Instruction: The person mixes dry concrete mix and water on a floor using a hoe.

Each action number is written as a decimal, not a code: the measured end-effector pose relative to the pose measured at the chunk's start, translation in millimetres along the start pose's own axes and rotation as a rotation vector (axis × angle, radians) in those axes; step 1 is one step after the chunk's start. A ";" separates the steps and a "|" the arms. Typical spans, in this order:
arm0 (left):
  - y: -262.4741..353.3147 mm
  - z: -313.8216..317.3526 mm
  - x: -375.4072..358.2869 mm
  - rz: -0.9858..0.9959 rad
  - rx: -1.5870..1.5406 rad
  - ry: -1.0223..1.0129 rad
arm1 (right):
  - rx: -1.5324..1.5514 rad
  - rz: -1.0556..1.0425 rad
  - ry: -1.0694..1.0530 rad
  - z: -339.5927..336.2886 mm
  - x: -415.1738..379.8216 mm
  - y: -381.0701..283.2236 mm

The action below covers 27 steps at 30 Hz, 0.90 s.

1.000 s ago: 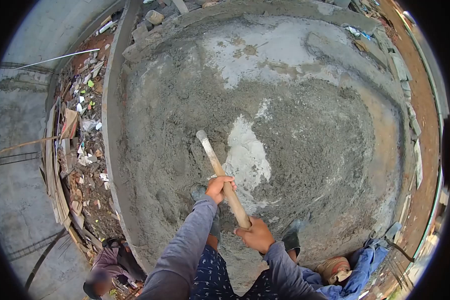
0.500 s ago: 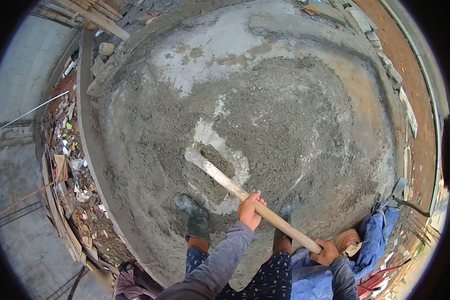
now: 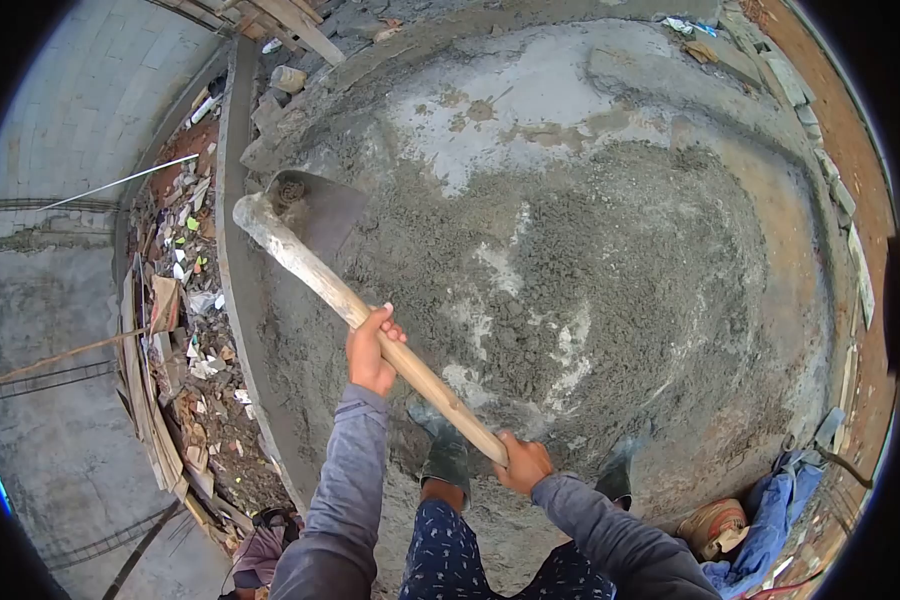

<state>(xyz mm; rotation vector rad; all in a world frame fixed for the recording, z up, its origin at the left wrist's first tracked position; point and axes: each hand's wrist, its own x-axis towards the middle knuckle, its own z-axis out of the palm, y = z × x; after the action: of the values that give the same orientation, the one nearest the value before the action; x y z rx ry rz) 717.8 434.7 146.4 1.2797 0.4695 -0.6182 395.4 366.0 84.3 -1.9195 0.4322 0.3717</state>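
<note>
A hoe (image 3: pixel 320 280) with a long wooden handle stretches diagonally across the head view. Cement crusts the handle's far end, where the wide metal blade (image 3: pixel 328 212) sits over wet grey mortar (image 3: pixel 610 260). My left hand (image 3: pixel 372 350) is wrapped around the middle of the handle. Lower down, my right hand (image 3: pixel 523 463) is closed around the butt end, close to my body. Both my boots (image 3: pixel 445 450) stand in the mortar below the handle.
A low concrete edge (image 3: pixel 238 300) borders the mortar on the left, with rubble (image 3: pixel 205 340) and planks (image 3: pixel 150 400) beyond it. A sack (image 3: pixel 715 527) and a blue tarp (image 3: pixel 770 525) lie at lower right. Part of another person (image 3: pixel 267 550) shows at lower left.
Both hands have moved left with the hoe, and its head has swung up to the far left. The blade now shows plainly; my view has shifted too.
</note>
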 end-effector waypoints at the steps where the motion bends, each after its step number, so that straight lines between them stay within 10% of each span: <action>1: 20.7 -2.0 21.9 0.087 0.081 -0.009 | 0.003 -0.003 0.051 13.7 32.4 -21.9; 6: 33.2 -29.5 149.4 0.332 0.548 0.124 | 0.109 0.009 0.219 76.2 201.9 -87.9; 14: -83.7 -102.2 282.0 0.184 1.408 0.182 | 0.344 0.338 0.336 147.9 390.4 -53.7; 27: -179.2 -88.2 58.6 -0.256 1.501 0.018 | 0.291 0.578 0.142 131.9 138.6 -22.0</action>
<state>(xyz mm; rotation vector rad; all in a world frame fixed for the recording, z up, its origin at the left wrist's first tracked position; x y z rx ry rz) 644.8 481.3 -42.8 2.6514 0.1089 -1.2669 520.8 478.8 -8.7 -1.5167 1.0828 0.5137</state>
